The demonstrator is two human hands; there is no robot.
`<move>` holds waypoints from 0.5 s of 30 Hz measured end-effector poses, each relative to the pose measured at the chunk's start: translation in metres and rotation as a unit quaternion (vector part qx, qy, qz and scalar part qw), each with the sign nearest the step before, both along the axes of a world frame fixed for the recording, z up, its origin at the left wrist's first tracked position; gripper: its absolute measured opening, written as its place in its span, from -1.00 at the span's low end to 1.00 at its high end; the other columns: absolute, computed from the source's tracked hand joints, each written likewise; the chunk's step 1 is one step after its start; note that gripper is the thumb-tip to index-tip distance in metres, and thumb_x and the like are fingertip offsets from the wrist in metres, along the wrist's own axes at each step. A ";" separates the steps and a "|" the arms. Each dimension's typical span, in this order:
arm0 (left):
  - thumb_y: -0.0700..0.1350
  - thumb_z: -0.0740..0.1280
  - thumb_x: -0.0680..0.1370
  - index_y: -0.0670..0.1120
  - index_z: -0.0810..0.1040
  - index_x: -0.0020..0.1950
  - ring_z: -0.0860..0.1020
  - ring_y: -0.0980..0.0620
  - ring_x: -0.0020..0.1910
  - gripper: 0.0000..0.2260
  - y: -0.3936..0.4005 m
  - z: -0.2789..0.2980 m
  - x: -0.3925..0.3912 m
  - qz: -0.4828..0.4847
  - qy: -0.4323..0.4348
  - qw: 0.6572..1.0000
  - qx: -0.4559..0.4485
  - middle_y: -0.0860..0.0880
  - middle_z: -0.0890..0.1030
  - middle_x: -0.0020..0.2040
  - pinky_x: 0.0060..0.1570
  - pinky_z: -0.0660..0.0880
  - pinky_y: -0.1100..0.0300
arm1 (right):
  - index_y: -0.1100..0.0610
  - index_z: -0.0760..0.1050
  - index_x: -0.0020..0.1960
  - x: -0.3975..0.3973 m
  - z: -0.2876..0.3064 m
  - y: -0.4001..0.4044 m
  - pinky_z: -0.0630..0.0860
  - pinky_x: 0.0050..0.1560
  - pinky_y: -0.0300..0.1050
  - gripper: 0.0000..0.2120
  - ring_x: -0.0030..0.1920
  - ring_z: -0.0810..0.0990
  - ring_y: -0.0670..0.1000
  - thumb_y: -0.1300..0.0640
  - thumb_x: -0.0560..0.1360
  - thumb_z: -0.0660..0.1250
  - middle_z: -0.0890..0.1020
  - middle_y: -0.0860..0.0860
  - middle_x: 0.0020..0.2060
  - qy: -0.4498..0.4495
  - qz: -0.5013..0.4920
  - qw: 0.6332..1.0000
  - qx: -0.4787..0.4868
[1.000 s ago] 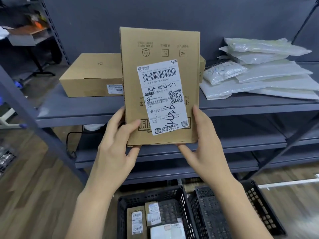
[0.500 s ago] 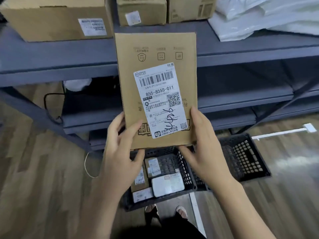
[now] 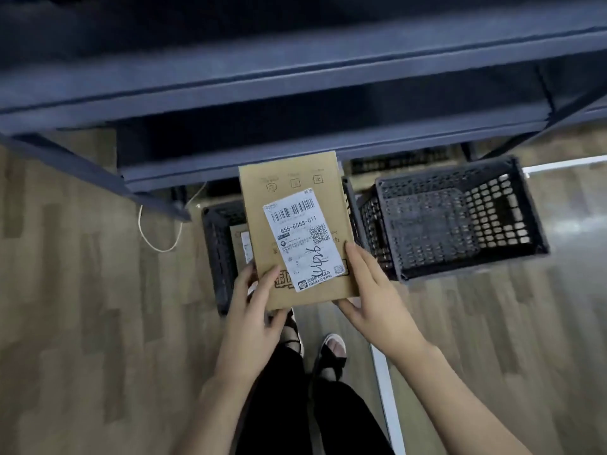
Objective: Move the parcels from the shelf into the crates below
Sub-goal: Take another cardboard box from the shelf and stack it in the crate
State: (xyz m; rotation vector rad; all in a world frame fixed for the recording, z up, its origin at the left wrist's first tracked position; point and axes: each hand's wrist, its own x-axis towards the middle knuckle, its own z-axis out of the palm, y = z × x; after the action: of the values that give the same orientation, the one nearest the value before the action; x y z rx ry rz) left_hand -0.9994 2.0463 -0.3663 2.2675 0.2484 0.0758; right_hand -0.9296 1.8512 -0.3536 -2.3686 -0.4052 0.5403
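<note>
Over the left of two black plastic crates, both hands hold a flat brown cardboard parcel (image 3: pixel 295 231) by its near end. The left hand (image 3: pixel 253 310) grips the near left corner, thumb lying across the printed face and the other fingers tucked beneath. The right hand (image 3: pixel 371 300) cups the near right corner, its fingers running up along the right edge and the thumb at the near edge. The parcel faces the camera, slightly tilted, with its far end toward the shelving. A white shipping label (image 3: pixel 303 239) covers much of its face, with a barcode, the number 855-855S-011, a QR code and handwritten digits in black marker.

The parcel hides most of the left crate (image 3: pixel 218 254); inside it, at the left, part of another brown parcel with a white label (image 3: pixel 241 247) shows. The right crate (image 3: pixel 460 218) stands just beside it, its perforated bottom bare in view. Both crates sit on a wood-patterned floor (image 3: pixel 82 307) at the foot of a dark blue-grey metal shelf unit (image 3: pixel 262 87), whose lower boards cross the top of the view. A pale cable (image 3: pixel 157 241) loops on the floor left of the crates. Below the hands are the person's black trousers and dark sandals (image 3: pixel 331 353).
</note>
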 end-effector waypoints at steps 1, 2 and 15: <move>-0.34 0.51 0.34 0.02 0.40 0.34 0.27 0.31 0.29 -0.35 -0.002 -0.018 -0.004 -0.007 0.021 1.000 0.003 -0.19 0.36 0.36 0.21 0.23 0.58 | 0.20 0.07 0.53 -0.003 -0.018 -0.002 0.09 0.37 -0.36 -0.21 0.45 0.25 0.09 0.19 0.45 0.43 0.21 0.12 0.48 0.017 0.000 1.000 -0.009; -0.33 0.51 0.34 -0.01 0.41 0.35 0.30 0.23 0.30 -0.37 -0.003 -0.037 -0.007 -0.010 0.047 0.999 0.005 -0.21 0.36 0.35 0.24 0.17 0.58 | 0.18 0.04 0.54 -0.007 -0.036 -0.004 0.10 0.36 -0.35 -0.21 0.46 0.24 0.07 0.17 0.47 0.42 0.18 0.09 0.49 0.037 0.000 0.999 -0.022; -0.21 0.45 0.44 -0.06 0.35 0.44 0.37 -0.07 0.36 -0.40 -0.002 -0.199 0.003 -0.026 0.225 0.974 0.024 -0.09 0.32 0.42 0.27 0.31 0.17 | 0.12 -0.20 0.55 0.006 -0.202 0.009 0.33 0.30 -0.11 -0.14 0.39 0.32 0.11 0.08 0.52 0.34 0.14 0.08 0.49 0.191 0.044 0.974 -0.112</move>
State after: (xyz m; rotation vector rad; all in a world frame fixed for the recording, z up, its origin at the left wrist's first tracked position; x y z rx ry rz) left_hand -0.9960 2.0447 -0.5653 2.3149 0.4282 -0.4701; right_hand -0.9232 1.8598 -0.5560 -2.3889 -0.2865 1.1106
